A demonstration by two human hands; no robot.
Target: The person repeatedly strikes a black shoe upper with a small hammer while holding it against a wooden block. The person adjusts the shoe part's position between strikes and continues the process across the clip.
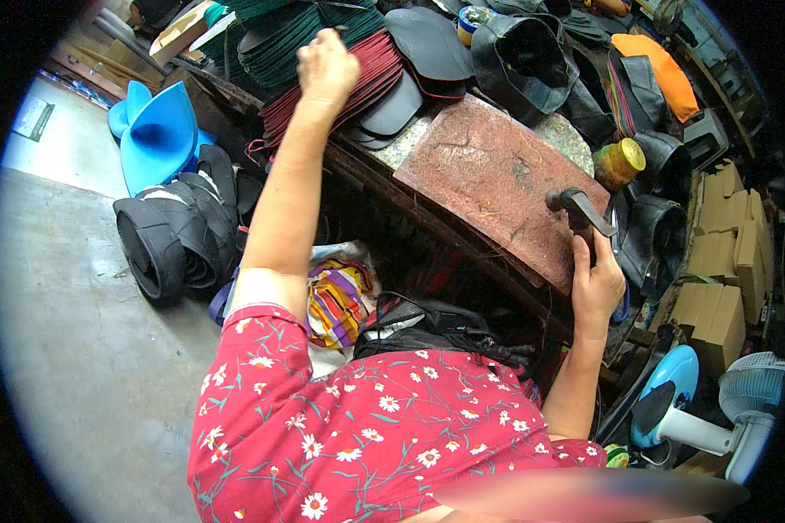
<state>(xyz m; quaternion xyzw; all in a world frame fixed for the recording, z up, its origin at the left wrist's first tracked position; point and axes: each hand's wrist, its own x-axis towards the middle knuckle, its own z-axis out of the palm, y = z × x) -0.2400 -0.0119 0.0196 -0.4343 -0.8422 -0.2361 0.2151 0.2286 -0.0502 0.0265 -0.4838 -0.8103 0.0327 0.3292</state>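
Note:
My right hand (pixel 595 283) is wrapped round the handle of a hammer (pixel 583 212), whose dark metal head is over the right end of a worn reddish-brown board (pixel 488 174). My left hand (pixel 329 71) reaches far forward, its fingers closed, over piled flat pieces. Under and beside it lie a stack of dark green sheets (pixel 279 52) and a fanned stack of red-edged sheets (pixel 371 83). Whatever is between the left fingers is hidden. Dark grey, sole-shaped pieces (pixel 423 39) lie right of that hand.
A yellow jar (pixel 618 164) stands behind the board's right end. Black curved pieces (pixel 523 65) crowd the back. Cardboard boxes (pixel 713 314) and a blue-and-white fan (pixel 672 405) are at right. Rolled black pieces (pixel 170 235) and blue curved sheets (pixel 157 131) stand at left.

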